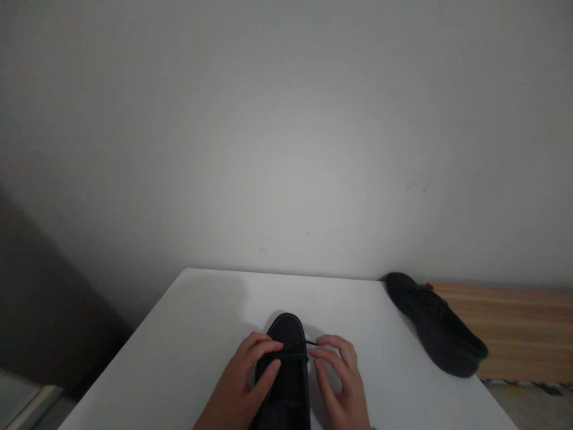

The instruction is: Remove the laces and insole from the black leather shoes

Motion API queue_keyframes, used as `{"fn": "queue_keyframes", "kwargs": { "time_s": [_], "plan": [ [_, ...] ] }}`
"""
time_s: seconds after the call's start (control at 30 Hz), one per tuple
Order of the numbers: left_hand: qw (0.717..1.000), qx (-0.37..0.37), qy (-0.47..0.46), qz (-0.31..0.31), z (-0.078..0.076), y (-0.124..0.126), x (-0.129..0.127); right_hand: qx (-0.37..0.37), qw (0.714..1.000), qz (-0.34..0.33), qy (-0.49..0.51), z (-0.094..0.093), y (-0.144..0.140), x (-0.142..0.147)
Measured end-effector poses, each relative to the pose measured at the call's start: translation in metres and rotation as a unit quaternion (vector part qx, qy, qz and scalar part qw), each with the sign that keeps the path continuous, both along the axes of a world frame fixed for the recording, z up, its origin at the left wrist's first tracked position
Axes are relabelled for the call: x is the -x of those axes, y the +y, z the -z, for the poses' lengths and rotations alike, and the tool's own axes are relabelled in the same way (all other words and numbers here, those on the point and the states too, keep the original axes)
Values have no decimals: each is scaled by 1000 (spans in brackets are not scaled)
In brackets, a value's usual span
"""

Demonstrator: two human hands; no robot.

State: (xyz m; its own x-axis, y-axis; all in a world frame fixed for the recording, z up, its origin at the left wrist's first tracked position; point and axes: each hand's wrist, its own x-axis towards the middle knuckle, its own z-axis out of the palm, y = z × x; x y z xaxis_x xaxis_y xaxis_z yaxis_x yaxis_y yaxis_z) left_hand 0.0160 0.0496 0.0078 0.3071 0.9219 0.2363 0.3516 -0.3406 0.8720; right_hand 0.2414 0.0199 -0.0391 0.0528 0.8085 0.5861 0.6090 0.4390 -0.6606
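Left hand (246,379) and right hand (341,373) are flanking a black shoe (292,385), which is lying on a white table (170,352) with its toe pointing to twelve o'clock, heel running out of my sight. Right fingertips are gripping a stretched lace (310,343) just off the shoe's two o'clock side; left forefinger and thumb are curling over the shoe, slightly parted, and I can't tell whether they're gripping. Darkness is making any marking inside the shoe unreadable to me. From the shoe, the table's far edge is running along a wall (286,179) at twelve, its left corner sitting at ten. Room is spreading widest between nine and eleven. A second shoe (430,322) is lying between two and three, covering part of the right edge. Beyond it, a wooden board (514,334) is showing near three.
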Motion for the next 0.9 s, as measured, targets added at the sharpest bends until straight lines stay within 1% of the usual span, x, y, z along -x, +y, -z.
{"fn": "queue_keyframes", "kwargs": {
  "time_s": [0.03, 0.1, 0.27, 0.37, 0.43, 0.53, 0.63, 0.73, 0.83, 0.9],
  "plan": [
    [1000, 0, -1, 0, 0, 0, 0, 19, 999, -31, 3, -1, 1, 2],
    [1000, 4, -4, 0, 0, 0, 1, 49, 997, -59, 30, -4, 2, 6],
    [1000, 18, -13, -16, 3, -9, 5, 64, 989, -61, 117, -13, 5, 15],
    [998, 33, -40, -36, 9, -16, 6, 69, 985, -58, 144, -12, 4, 16],
    [995, 37, -64, -61, 15, -20, 6, 86, 979, -52, 178, -10, 3, 18],
    [991, 38, -90, -93, 23, -23, 6, 114, 955, -32, 273, -8, 1, 21],
    [990, 57, -94, -93, 27, -22, 6, 129, 923, -23, 361, -9, 2, 19],
    [989, 74, -93, -89, 27, -22, 7, 152, 897, -18, 414, -12, 3, 10],
    [989, 78, -86, -94, 28, -23, 8, 153, 869, 26, 470, -12, 2, -4],
    [989, 80, -80, -93, 29, -24, 9, 152, 845, 48, 511, -11, 1, -14]
  ]
}}
